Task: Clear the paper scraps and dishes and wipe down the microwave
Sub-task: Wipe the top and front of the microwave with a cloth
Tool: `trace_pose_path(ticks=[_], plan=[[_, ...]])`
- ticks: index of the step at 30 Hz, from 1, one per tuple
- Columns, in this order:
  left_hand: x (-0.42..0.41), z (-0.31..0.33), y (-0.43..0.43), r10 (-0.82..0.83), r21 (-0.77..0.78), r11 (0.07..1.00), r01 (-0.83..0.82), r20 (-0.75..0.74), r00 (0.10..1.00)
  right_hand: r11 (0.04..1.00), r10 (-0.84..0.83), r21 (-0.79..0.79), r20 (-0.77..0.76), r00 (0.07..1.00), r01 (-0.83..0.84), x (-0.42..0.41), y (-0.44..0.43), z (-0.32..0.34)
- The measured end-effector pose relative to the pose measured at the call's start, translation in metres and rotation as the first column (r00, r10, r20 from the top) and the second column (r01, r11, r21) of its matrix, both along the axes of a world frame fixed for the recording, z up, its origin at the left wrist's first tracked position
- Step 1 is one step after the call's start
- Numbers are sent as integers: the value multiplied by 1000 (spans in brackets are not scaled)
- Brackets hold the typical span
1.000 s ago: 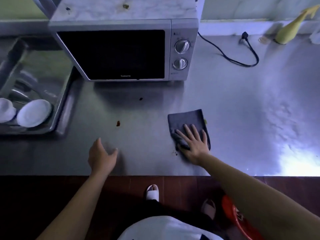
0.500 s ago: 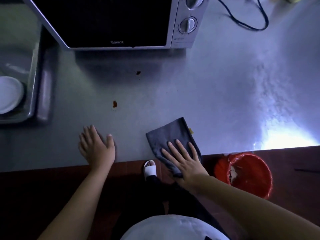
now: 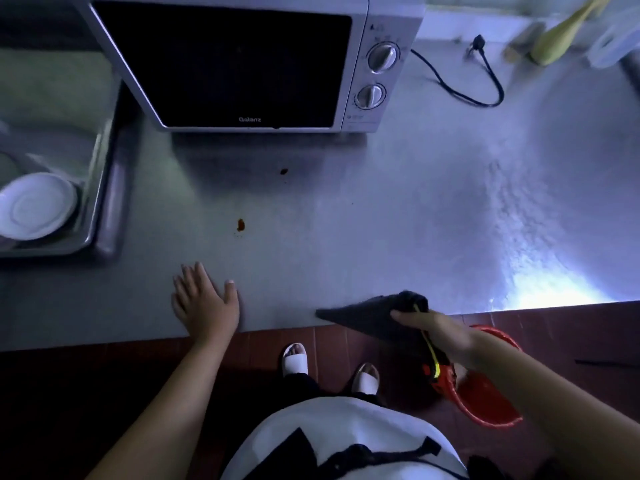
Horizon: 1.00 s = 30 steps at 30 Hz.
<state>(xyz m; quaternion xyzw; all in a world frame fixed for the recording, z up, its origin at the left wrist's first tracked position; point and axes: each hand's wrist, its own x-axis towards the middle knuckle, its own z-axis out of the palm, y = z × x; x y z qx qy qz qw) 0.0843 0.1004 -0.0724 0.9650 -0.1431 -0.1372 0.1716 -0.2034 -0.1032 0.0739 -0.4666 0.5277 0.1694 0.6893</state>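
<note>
**Head view.** The right hand (image 3: 440,336) grips a bunched dark grey cloth (image 3: 374,315) at the front edge of the stainless-steel counter (image 3: 398,220), with the thumb over the fabric and 1 corner trailing on the metal. The left hand (image 3: 206,303) lies flat on the counter, fingers straight, holding nothing. A red plastic bin (image 3: 485,400) stands on the floor below the right wrist.

**Probable step:** carrying wiped-up debris over the edge into the bin. To do this well, keep the cloth gathered inward until it hangs fully over the bin, then shake it low so that nothing falls on the floor.

2 brown stains (image 3: 240,224) lie on the counter in front of the closed silver microwave oven (image 3: 242,64); refold to a clean face before wiping these. A white round plate (image 3: 38,206) sits in the steel sink (image 3: 104,188) at left.
</note>
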Motion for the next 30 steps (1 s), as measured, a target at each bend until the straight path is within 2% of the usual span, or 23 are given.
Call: trace_pose_path(ticks=[2,5,8,9,11,12,14,15,16,19,22,27,30], plan=[[0,2,0,2,2,1000,-2,-16,1000,986,-164,34,-11,986,164,-4,-14,13],[2,3,0,-7,-1,1000,7,-42,999,946,-318,-41,69,946,321,1,-34,26],[16,8,-1,-34,-51,998,31,-51,998,883,-352,-237,237,905,405,18,-56,27],[23,10,-1,-35,-64,997,32,-48,998,849,-299,-352,294,908,394,27,-62,24],[38,15,2,-7,-58,998,5,-42,999,727,-78,-629,323,943,276,48,-66,12],[46,16,4,21,-39,999,-23,-50,999,620,58,-767,257,965,167,58,-66,0],[60,16,9,88,31,996,-86,-74,993,367,187,-922,-52,981,-119,76,-63,-34],[66,15,13,117,79,991,-110,-92,989,314,200,-915,-197,960,-253,82,-59,-54],[71,12,18,135,130,984,-119,-118,984,311,239,-872,-314,919,-379,88,-54,-72],[79,3,30,133,251,965,-81,-197,971,338,339,-723,-504,795,-603,105,-43,-120],[85,-2,32,122,314,949,-30,-275,954,358,311,-716,-513,800,-599,129,-42,-140],[93,-7,32,135,345,939,-2,-364,922,298,358,-717,-527,770,-630,189,-63,-145],[96,-7,31,159,387,922,-9,-358,920,240,403,-736,-517,755,-633,235,-78,-145]])
